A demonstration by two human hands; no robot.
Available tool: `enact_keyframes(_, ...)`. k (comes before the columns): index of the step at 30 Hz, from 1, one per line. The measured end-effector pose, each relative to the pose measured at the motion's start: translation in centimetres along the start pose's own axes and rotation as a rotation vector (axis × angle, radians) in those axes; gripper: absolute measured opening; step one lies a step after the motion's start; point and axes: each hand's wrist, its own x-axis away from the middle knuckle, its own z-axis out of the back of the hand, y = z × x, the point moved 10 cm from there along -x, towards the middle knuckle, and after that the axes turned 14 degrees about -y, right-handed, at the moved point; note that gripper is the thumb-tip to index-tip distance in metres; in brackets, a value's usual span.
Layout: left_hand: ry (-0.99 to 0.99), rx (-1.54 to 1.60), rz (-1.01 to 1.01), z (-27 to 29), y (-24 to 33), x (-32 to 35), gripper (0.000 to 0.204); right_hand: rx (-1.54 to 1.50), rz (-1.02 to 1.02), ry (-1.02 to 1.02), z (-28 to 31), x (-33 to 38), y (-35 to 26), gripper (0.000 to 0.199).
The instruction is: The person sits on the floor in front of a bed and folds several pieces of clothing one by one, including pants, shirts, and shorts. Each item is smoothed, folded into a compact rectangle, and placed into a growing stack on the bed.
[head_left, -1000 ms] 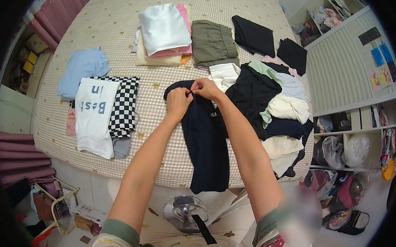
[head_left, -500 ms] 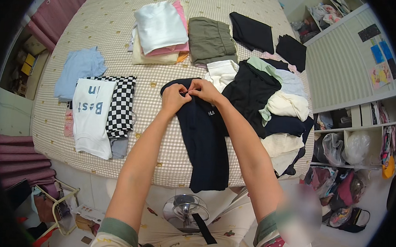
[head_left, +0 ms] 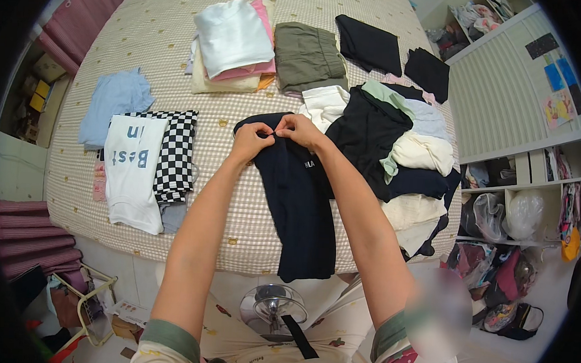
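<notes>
While loose clothes (head_left: pixel 369 130) lie right of the navy garment (head_left: pixel 297 204), the left hand (head_left: pixel 250 141) and right hand (head_left: pixel 299 130), fingertips together, pinch its top, apparently steadying it.

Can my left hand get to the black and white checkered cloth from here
Probably yes: only gingham bedspread shows between your left hand and the checkered cloth, though a white shirt covers part of it. The hand would likely need to release the navy garment first.
</notes>
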Motion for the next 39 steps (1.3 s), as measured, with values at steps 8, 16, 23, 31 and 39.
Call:
enact_keyframes(8,-0.072,-0.054,0.005,0.5,-0.4,-0.7,0.021,-0.122,0.035,0.035,-0.1,0.3,0.2,0.032)
enact_keyframes(16,0.150,-0.239,0.166,1.5,2.3,0.8,0.026,0.165,0.118,0.468,1.4,3.7,-2.6,0.029)
enact_keyframes(23,-0.133,-0.540,-0.089,5.3,4.9,1.3,0.035,0.559,-0.093,0.732,-5.6,14.3,-9.6,0.028)
enact_keyframes(31,0.064,-0.774,0.046,10.2,5.6,0.2,0.024,0.463,-0.363,0.621,-7.0,16.8,-4.8,0.027)
enact_keyframes(39,0.504,-0.427,-0.029,6.0,5.5,9.2,0.037,-0.016,-0.317,0.595,-1.9,12.3,-1.1,0.062)
